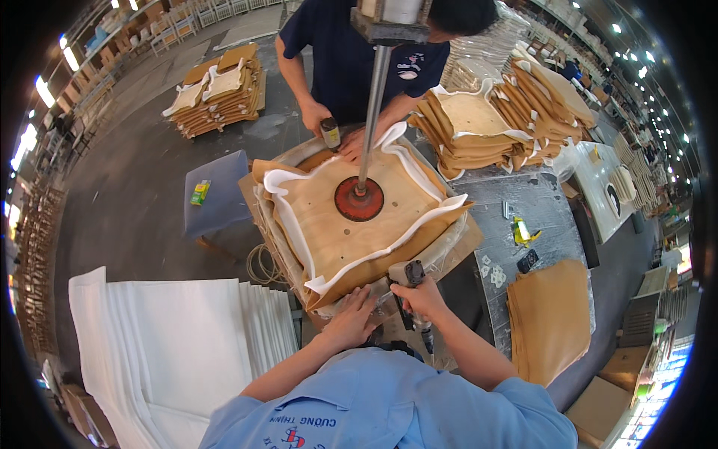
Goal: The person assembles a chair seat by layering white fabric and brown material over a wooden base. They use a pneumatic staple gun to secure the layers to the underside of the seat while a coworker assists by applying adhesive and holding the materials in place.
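A square wooden seat panel (314, 217) lies on a work stand, with tan covering (419, 243) and white padding (295, 236) turned up around its edges. A round red press foot (346, 203) on a metal rod bears on its middle. My left hand (353, 318) lies against the near edge of the covering, fingers stretched forward. My right hand (422, 298) is wrapped round a staple gun (406, 275), its head at the near right part of that edge. Across the panel, a person in a dark shirt (336, 67) holds another staple gun (330, 133) at the far edge.
White padding sheets (179, 322) are stacked at my left; tan covering sheets (550, 318) lie on the table (493, 224) at right. Covered panels stand in piles at far left (224, 93) and far right (479, 127). A blue padded stool (224, 183) bears a small yellow-green box (200, 192).
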`<state>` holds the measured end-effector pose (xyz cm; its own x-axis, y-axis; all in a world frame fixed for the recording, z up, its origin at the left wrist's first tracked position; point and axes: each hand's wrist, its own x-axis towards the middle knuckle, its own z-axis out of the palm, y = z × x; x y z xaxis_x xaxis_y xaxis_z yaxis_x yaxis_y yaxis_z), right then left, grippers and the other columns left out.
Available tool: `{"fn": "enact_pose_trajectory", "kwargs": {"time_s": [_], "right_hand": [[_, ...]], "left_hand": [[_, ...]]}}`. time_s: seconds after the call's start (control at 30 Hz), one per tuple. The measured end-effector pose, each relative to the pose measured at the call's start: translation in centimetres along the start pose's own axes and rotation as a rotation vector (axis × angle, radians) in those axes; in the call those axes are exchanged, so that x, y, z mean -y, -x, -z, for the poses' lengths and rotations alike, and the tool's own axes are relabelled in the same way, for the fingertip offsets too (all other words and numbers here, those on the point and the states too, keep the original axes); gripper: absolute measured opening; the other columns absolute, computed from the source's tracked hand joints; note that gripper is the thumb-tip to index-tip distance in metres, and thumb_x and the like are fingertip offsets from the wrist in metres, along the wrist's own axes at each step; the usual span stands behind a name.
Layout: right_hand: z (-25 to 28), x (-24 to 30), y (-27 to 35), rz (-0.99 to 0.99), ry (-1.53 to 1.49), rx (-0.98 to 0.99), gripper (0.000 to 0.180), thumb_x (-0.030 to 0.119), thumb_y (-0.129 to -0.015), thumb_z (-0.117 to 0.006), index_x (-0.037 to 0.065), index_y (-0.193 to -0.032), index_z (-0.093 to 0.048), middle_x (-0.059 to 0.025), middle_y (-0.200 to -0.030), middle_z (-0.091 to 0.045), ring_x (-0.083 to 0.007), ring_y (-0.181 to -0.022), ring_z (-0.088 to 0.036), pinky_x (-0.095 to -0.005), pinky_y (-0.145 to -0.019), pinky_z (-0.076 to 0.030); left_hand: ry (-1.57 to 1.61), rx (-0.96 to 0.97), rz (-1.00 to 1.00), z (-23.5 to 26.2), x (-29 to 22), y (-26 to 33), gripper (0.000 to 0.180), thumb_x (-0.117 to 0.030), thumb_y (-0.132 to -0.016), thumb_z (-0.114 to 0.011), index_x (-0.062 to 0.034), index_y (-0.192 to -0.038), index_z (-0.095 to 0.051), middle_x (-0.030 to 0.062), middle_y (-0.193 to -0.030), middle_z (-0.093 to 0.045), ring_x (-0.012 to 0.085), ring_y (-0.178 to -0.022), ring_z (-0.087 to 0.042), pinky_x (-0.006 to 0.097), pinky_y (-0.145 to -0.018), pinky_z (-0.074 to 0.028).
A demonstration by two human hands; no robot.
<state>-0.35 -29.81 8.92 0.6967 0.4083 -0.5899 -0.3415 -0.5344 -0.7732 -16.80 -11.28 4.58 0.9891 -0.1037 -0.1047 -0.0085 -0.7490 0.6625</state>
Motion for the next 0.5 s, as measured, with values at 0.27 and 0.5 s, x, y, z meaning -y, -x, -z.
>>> {"fn": "enact_pose_trajectory", "kwargs": {"time_s": [0.27, 0.5], "right_hand": [[-1.0, -0.4, -0.1, 0.064, 0.09, -0.096, 0.034, 0.026, -0.09, -0.091, -0.002, -0.102, -0.075, -0.0079, -0.076, -0.074, -0.0161, -0.057, -0.07, -0.0346, -0.053, -0.056], [-2.8, -0.5, 1.0, 0.034, 0.082, -0.245, 0.043, 0.022, -0.088, -0.091, -0.003, -0.118, -0.073, -0.0105, -0.087, -0.079, -0.0175, -0.06, -0.072, -0.0362, -0.059, -0.06]], "left_hand": [[0.282, 0.129, -0.016, 1.5, 1.2, 1.6, 0.061, -0.03, -0.103, -0.073, -0.0076, -0.158, -0.058, 0.0229, -0.161, -0.057, 0.0447, -0.149, -0.052, 0.052, -0.124, -0.043], [0.737, -0.063, 0.278, 8.3, 2.5, 6.9, 0.034, -0.016, -0.109, -0.066, -0.0024, -0.14, -0.072, 0.0111, -0.119, -0.081, 0.0202, -0.109, -0.077, 0.035, -0.099, -0.06]]}}
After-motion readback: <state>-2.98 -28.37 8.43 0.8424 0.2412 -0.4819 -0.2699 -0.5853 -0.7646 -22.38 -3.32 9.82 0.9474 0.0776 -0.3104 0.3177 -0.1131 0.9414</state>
